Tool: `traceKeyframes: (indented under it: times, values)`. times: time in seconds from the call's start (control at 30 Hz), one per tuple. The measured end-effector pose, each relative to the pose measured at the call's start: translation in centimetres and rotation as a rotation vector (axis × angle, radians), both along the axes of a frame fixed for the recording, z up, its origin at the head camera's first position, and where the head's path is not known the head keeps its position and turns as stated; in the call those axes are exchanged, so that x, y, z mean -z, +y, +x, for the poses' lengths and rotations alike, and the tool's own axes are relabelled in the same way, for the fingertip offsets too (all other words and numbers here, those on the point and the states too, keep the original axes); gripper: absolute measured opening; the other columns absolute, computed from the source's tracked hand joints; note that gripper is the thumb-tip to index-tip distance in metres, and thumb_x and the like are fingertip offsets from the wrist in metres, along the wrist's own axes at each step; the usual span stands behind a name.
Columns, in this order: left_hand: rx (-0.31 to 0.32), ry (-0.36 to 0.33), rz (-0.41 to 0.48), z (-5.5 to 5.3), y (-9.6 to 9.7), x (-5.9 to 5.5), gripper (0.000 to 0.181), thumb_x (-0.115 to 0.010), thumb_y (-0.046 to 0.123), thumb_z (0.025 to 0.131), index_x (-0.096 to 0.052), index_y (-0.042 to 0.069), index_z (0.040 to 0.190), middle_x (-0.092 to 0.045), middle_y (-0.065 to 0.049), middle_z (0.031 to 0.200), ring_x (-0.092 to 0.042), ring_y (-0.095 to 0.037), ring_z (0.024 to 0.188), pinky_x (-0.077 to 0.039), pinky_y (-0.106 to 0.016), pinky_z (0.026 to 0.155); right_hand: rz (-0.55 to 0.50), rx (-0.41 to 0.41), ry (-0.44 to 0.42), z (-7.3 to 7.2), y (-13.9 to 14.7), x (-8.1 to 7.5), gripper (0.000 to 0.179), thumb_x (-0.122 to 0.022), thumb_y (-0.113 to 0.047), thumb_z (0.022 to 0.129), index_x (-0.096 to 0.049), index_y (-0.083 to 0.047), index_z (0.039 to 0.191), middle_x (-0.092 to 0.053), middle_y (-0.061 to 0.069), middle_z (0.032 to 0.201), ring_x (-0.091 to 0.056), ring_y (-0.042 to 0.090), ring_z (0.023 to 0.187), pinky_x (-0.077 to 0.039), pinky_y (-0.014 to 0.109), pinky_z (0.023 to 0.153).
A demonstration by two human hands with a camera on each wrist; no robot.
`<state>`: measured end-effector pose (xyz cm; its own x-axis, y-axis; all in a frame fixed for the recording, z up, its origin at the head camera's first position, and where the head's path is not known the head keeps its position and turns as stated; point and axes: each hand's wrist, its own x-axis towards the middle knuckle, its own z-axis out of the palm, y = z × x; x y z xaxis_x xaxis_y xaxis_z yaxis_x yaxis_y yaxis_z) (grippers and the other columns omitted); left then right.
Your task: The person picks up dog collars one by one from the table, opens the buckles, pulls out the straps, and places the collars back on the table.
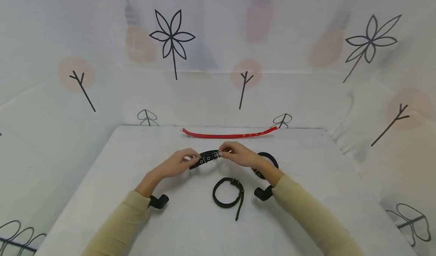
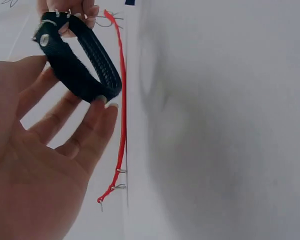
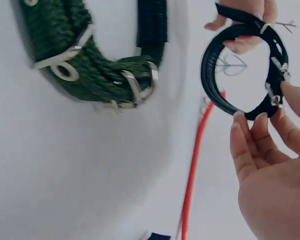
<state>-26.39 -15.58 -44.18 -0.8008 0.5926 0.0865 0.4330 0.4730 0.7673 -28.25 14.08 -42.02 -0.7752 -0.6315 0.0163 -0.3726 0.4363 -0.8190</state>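
A white backdrop [image 1: 289, 93] printed with flowers, bulbs and twigs fills the top and sides of the head view, and a white table [image 1: 190, 225] spreads across the lower half. Two tan sleeves [image 1: 306, 210] rise from the bottom corners.

The left hand [image 1: 178, 162] and right hand [image 1: 240, 155] meet near the centre of the frame, each pinching one end of a black collar [image 1: 206, 157] between thumb and fingers. The collar lies directly between them, raised, bent into a loop in both wrist views; its long axis slants from lower left to upper right in the head view. Neither hand is clearly nearer the collar, but the right is nearer its silver buckle [image 3: 275, 100].

Beyond both hands, a red strap [image 1: 228, 136] runs nearly level along the table's far edge. Just below centre lies a coiled dark green collar [image 1: 225, 205], its tail pointing down the frame. Right of centre, a second black collar [image 1: 272, 159] sits coiled, partly hidden by the right wrist. A small black device [image 1: 159, 201] shows at the left wrist.

No brand, label or writing can be read anywhere.
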Motion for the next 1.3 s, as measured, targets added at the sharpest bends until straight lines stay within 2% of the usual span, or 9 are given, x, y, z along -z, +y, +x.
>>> traceKeyframes:
  times: [0.17, 0.33, 0.43, 0.57, 0.67, 0.77, 0.9, 1.1, 1.3]
  values:
    - [-0.012, -0.067, 0.102, 0.0, 0.2, -0.5, 0.025, -0.057, 0.019, 0.107, -0.069, 0.01, 0.127, -0.068, -0.004, 0.121, -0.06, -0.023, 0.117, -0.052, -0.043, 0.098, -0.078, 0.016, -0.12, 0.2, 0.9, -1.1, 0.023, -0.056, -0.027, 0.107, -0.064, -0.008, 0.117, -0.06, 0.025, 0.118, -0.055, 0.047, 0.112, -0.043, 0.06, 0.099]
    - [-0.002, -0.091, 0.155, 0.3, 0.2, -0.8, 0.028, -0.058, 0.018, 0.106, -0.068, 0.012, 0.132, -0.067, -0.003, 0.127, -0.059, -0.023, 0.122, -0.046, -0.049, 0.104, -0.109, 0.031, -0.216, 0.4, 1.6, -1.4, 0.03, -0.055, -0.034, 0.107, -0.061, -0.009, 0.12, -0.059, 0.022, 0.12, -0.056, 0.044, 0.113, -0.036, 0.064, 0.106]
    - [0.015, -0.125, 0.207, 0.5, 0.2, -1.0, 0.03, -0.06, 0.016, 0.105, -0.067, 0.013, 0.133, -0.067, -0.003, 0.129, -0.059, -0.023, 0.121, -0.047, -0.047, 0.103, -0.146, 0.044, -0.279, 0.5, 2.0, -1.4, 0.033, -0.054, -0.037, 0.107, -0.059, -0.007, 0.121, -0.058, 0.017, 0.117, -0.056, 0.043, 0.116, -0.037, 0.06, 0.108]
    - [0.049, -0.162, 0.294, 0.7, 0.2, -1.2, 0.032, -0.059, 0.007, 0.103, -0.068, 0.013, 0.133, -0.067, -0.004, 0.129, -0.059, -0.025, 0.12, -0.047, -0.045, 0.1, -0.296, 0.007, -0.393, 0.6, 2.2, -1.4, 0.03, -0.05, -0.028, 0.11, -0.055, 0.0, 0.121, -0.055, 0.015, 0.113, -0.053, 0.042, 0.116, -0.043, 0.048, 0.107]
    - [0.072, -0.171, 0.341, 0.9, 0.2, -1.4, 0.036, -0.057, 0.001, 0.101, -0.068, 0.013, 0.133, -0.068, -0.005, 0.127, -0.059, -0.028, 0.117, -0.047, -0.044, 0.098, -0.393, -0.026, -0.453, 0.7, 2.2, -1.5, 0.024, -0.046, -0.02, 0.111, -0.052, 0.002, 0.119, -0.052, 0.012, 0.11, -0.053, 0.034, 0.11, -0.047, 0.037, 0.101]
    - [0.078, -0.167, 0.369, 0.9, 0.5, -1.5, 0.036, -0.061, 0.002, 0.1, -0.069, 0.014, 0.132, -0.068, -0.005, 0.126, -0.059, -0.028, 0.115, -0.047, -0.043, 0.097, -0.44, -0.019, -0.482, 0.8, 2.2, -1.5, 0.021, -0.045, -0.018, 0.111, -0.051, 0.001, 0.115, -0.05, 0.01, 0.108, -0.054, 0.027, 0.105, -0.049, 0.031, 0.095]
    - [0.054, -0.174, 0.413, 0.9, 1.5, -1.5, 0.034, -0.066, 0.006, 0.099, -0.068, 0.01, 0.133, -0.067, -0.006, 0.129, -0.061, -0.027, 0.114, -0.05, -0.039, 0.097, -0.472, 0.01, -0.505, 0.9, 2.0, -1.6, 0.02, -0.045, -0.017, 0.111, -0.053, 0.002, 0.113, -0.051, 0.01, 0.108, -0.055, 0.026, 0.102, -0.049, 0.03, 0.093]
    - [-0.014, -0.177, 0.424, 1.1, 3.3, -1.6, 0.035, -0.074, 0.013, 0.096, -0.07, 0.007, 0.13, -0.07, -0.008, 0.124, -0.066, -0.022, 0.11, -0.053, -0.035, 0.092, -0.433, -0.005, -0.5, 1.3, 1.2, -1.6, 0.021, -0.044, -0.016, 0.111, -0.054, 0.002, 0.116, -0.054, 0.01, 0.112, -0.055, 0.026, 0.104, -0.049, 0.029, 0.093]
    - [-0.035, -0.16, 0.524, 1.1, 4.6, -1.6, 0.032, -0.076, 0.014, 0.094, -0.073, 0.003, 0.124, -0.074, -0.01, 0.119, -0.07, -0.023, 0.106, -0.056, -0.035, 0.092, -0.41, 0.016, -0.481, 1.6, 0.6, -1.6, 0.026, -0.044, -0.019, 0.112, -0.054, 0.004, 0.118, -0.055, 0.01, 0.113, -0.054, 0.028, 0.106, -0.049, 0.028, 0.092]
